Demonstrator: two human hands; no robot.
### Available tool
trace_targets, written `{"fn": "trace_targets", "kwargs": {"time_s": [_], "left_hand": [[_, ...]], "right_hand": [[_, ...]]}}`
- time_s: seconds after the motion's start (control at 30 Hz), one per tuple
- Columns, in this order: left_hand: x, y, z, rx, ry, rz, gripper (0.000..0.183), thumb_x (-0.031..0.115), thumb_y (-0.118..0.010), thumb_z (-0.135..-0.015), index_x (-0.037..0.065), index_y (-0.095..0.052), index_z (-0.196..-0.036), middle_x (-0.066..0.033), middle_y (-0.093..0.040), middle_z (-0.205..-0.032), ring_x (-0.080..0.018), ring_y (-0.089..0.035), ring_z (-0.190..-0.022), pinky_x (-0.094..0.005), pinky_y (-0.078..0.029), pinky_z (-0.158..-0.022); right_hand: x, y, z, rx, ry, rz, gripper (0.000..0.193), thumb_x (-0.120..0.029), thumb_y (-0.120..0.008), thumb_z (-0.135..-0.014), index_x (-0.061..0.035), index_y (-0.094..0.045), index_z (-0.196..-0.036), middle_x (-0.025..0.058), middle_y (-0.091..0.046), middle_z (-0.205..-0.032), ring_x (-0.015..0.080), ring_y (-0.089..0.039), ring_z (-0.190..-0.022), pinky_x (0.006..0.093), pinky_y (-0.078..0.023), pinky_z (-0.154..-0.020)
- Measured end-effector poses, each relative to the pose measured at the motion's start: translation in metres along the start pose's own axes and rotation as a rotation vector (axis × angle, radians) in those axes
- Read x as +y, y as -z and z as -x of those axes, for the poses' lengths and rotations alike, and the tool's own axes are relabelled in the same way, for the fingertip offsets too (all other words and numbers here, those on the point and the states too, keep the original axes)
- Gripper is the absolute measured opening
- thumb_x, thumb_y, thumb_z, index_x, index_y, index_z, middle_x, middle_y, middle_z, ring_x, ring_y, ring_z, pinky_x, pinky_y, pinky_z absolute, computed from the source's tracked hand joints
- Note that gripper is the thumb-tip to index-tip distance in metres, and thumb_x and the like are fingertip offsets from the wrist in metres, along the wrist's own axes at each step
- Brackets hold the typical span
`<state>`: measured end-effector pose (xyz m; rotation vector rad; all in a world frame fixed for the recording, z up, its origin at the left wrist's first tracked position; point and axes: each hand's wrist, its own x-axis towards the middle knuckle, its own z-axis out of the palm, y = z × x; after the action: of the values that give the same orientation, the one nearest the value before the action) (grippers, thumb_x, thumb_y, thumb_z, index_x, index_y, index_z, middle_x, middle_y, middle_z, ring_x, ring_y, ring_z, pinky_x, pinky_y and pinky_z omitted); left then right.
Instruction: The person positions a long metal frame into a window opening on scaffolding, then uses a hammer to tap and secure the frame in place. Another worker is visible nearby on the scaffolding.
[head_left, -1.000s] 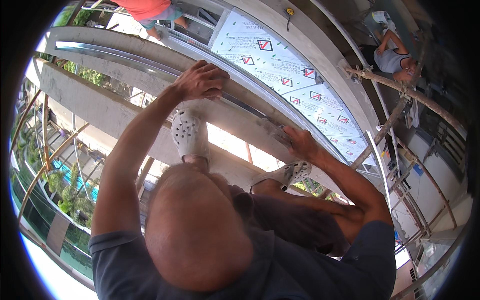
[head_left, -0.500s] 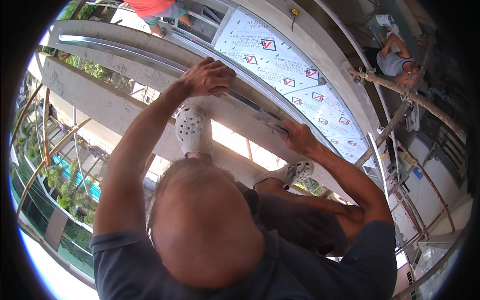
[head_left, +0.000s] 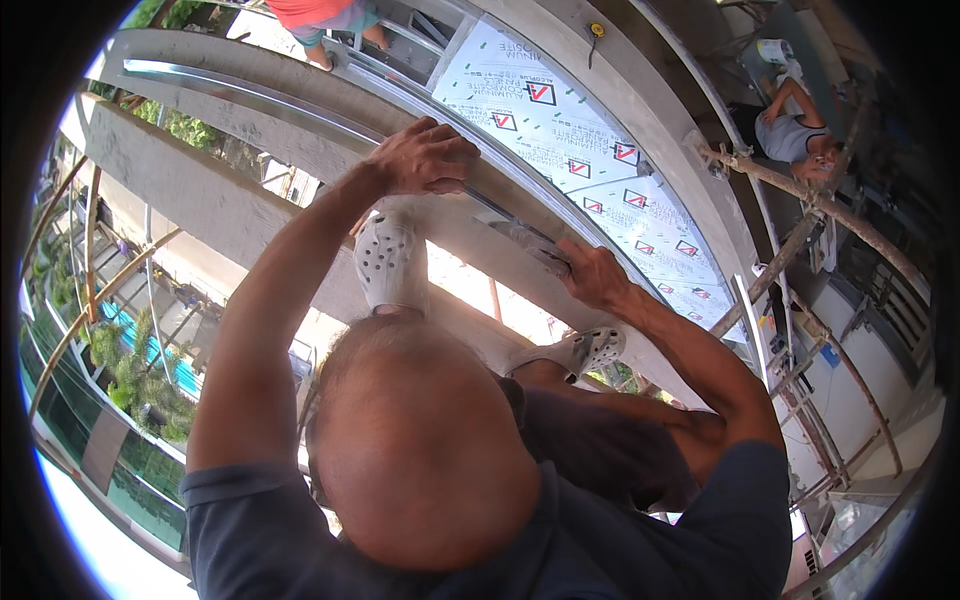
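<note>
My left hand [head_left: 427, 158] is closed, its knuckles up, over a long shiny metal strip [head_left: 235, 88] that lies along the curved concrete ledge [head_left: 190, 52]. Its fingertips are hidden. To the right, my right hand [head_left: 597, 276] is wrapped around the handle of a trowel [head_left: 532, 241]. The trowel's grey, smeared blade points left toward my left hand and lies against the concrete edge; I cannot tell whether it touches the strip. Below my hands, my feet in white perforated clogs [head_left: 385, 255] rest on the concrete beams.
Film-covered panels [head_left: 560, 130] lie beyond the ledge. A person in a red top [head_left: 305, 12] stands at the far left, another in a grey top [head_left: 790, 135] is at the far right. Wooden scaffold poles [head_left: 770, 170] cross at the right. Gaps between beams [head_left: 170, 165] open onto ground far below.
The trowel blade has shifted slightly left along the edge, with my right hand moving a little. My left hand stays closed over the strip.
</note>
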<state>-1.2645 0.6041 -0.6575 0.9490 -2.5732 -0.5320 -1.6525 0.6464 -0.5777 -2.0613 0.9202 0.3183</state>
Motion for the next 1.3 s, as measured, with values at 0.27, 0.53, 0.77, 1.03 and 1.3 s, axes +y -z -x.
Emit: {"fn": "trace_targets", "kwargs": {"time_s": [0.27,0.53,0.77,1.03,1.3], "left_hand": [[0.0,0.003,-0.004,-0.013,0.001,0.009,0.025,0.04,-0.078,-0.09,0.023,-0.068,-0.106,0.0046,-0.065,-0.13,-0.0185,-0.063,-0.122,-0.0421,-0.051,-0.101],[-0.012,0.031,0.041,0.068,0.338,-0.139,0.051,0.054,-0.083,-0.081,0.022,-0.064,-0.116,0.0015,-0.056,-0.151,-0.0253,-0.05,-0.144,-0.063,-0.032,-0.121],[-0.072,0.087,0.112,0.219,0.488,-0.064,0.035,0.04,-0.088,-0.075,0.017,-0.074,-0.097,-0.004,-0.06,-0.142,-0.032,-0.051,-0.137,-0.052,-0.037,-0.114],[-0.072,0.089,0.095,0.204,0.621,-0.009,0.031,0.03,-0.091,-0.07,0.014,-0.071,-0.088,-0.0057,-0.059,-0.149,-0.0379,-0.049,-0.138,-0.0529,-0.037,-0.113],[-0.07,0.092,0.095,0.188,0.61,-0.035,0.031,0.028,-0.092,-0.07,0.015,-0.068,-0.085,-0.0053,-0.058,-0.151,-0.0383,-0.048,-0.139,-0.0536,-0.037,-0.113]], "right_hand": [[0.009,-0.002,0.009,0.124,0.043,0.004,0.038,-0.01,-0.077,-0.082,-0.0014,-0.059,-0.114,0.0261,-0.069,-0.078,0.0473,-0.07,-0.066,0.0524,-0.058,-0.059],[0.001,-0.007,0.013,0.097,0.053,0.033,0.037,-0.018,-0.077,-0.09,-0.001,-0.061,-0.119,0.0267,-0.071,-0.081,0.0475,-0.071,-0.07,0.0526,-0.057,-0.059],[-0.002,0.001,0.005,0.035,0.015,-0.033,0.038,-0.028,-0.075,-0.097,-0.0003,-0.063,-0.121,0.0249,-0.071,-0.077,0.0454,-0.073,-0.071,0.0521,-0.058,-0.063],[-0.004,0.003,0.001,0.131,-0.015,-0.183,0.041,-0.014,-0.074,-0.084,-0.0022,-0.062,-0.123,0.0294,-0.072,-0.09,0.0488,-0.072,-0.079,0.0539,-0.059,-0.067],[0.003,-0.021,-0.014,0.166,0.024,-0.11,0.046,-0.011,-0.077,-0.09,-0.0056,-0.059,-0.132,0.0251,-0.075,-0.094,0.0473,-0.073,-0.08,0.0488,-0.06,-0.068]]}}
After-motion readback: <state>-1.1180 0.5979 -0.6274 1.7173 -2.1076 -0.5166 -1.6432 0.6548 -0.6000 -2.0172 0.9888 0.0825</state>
